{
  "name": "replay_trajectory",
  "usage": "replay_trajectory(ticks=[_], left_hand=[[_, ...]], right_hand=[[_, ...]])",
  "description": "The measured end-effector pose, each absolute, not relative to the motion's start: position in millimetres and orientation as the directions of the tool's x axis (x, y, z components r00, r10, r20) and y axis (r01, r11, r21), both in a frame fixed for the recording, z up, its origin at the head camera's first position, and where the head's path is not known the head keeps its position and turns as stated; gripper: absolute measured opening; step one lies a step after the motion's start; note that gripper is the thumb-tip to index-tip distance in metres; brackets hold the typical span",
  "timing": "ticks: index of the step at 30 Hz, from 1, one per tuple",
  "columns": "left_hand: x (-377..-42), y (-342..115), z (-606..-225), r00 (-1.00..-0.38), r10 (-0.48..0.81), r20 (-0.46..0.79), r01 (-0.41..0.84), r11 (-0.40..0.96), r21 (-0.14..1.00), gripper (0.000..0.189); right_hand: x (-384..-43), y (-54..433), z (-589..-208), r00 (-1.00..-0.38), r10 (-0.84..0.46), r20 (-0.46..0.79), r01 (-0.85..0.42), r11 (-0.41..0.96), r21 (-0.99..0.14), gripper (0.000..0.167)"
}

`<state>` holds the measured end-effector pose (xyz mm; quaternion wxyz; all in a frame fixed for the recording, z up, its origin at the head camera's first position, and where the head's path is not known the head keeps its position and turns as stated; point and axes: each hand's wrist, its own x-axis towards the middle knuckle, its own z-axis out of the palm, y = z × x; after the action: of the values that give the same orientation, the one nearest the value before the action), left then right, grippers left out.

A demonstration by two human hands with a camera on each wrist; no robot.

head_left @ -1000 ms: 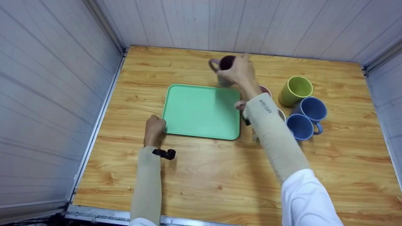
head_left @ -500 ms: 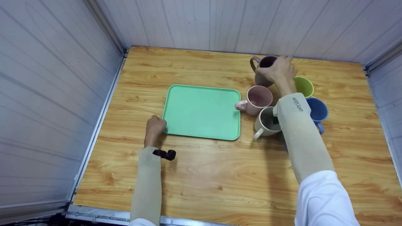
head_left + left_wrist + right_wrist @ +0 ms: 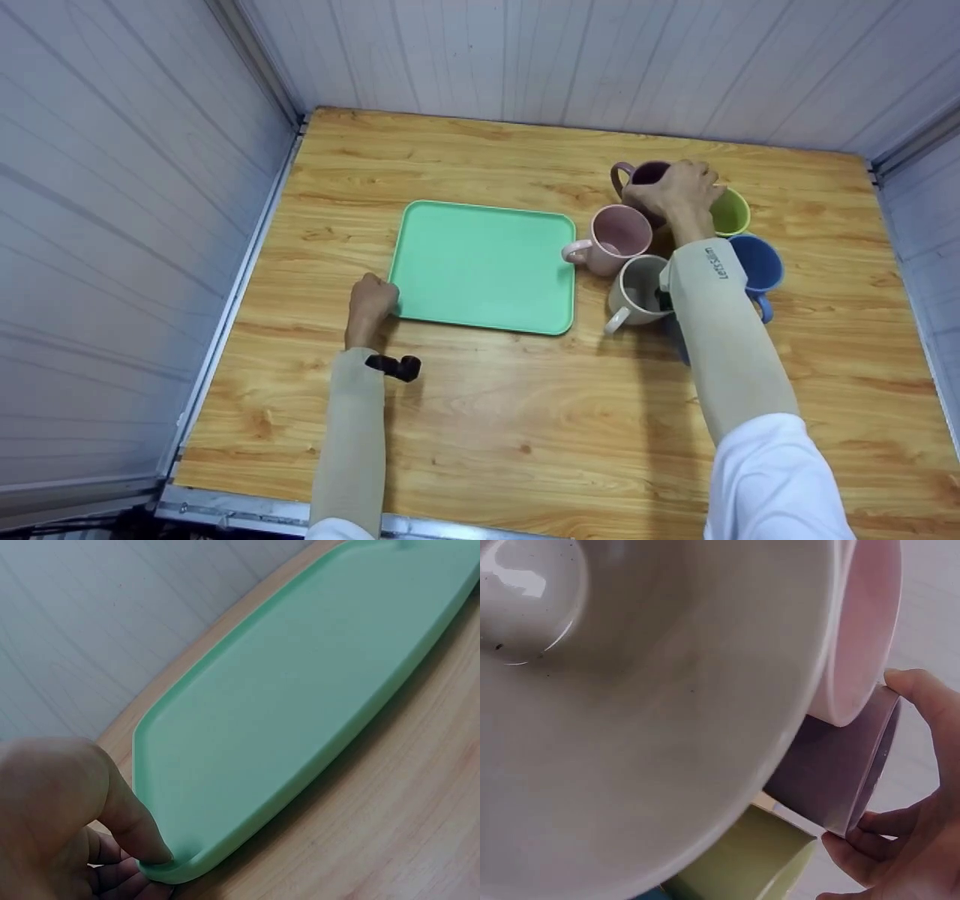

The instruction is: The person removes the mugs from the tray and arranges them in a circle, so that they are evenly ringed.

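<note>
My right hand (image 3: 679,195) grips a purple mug (image 3: 649,173) by its rim, at the back of a cluster of mugs. In the right wrist view the thumb and fingers span the rim of the purple mug (image 3: 829,761), beside the pink and yellow-green ones. Whether its base touches the table is hidden. My left hand (image 3: 373,300) pinches the near left corner of a green tray (image 3: 480,266). The left wrist view has the thumb (image 3: 142,829) on the tray's inner corner, with other fingers at its outer edge. Nothing lies on the tray.
Close to the tray's right edge stands a pink mug (image 3: 621,229), then a white mug (image 3: 637,292). A yellow-green mug (image 3: 731,212) and a blue mug (image 3: 757,262) stand farther right. Another blue mug (image 3: 677,337) is mostly behind my right forearm. Walls border the wooden table (image 3: 480,420).
My right hand has carried the purple mug rightward from behind the tray, then down and nearer, beside the pink and yellow-green mugs. My left hand and the tray have stayed put.
</note>
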<state>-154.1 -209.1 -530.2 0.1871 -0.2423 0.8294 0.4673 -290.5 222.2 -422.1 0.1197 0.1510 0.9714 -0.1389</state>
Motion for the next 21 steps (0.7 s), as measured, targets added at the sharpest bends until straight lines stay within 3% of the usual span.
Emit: replay_trajectory(ticks=[11,21], left_hand=[[-153.2,-209.5,-530.5,-0.812,-0.201,-0.547,-0.574,0.437,0.692,0.016],[-160.4,-210.8,-534.1,-0.83,-0.212,-0.516,-0.549,0.475,0.688,0.013]], right_hand=[[-284.8,224.3,-425.3,-0.916,0.264,-0.301,0.336,0.917,-0.216,0.106],[-280.2,224.6,-424.7,-0.906,0.258,-0.335,0.333,0.924,-0.188,0.121]])
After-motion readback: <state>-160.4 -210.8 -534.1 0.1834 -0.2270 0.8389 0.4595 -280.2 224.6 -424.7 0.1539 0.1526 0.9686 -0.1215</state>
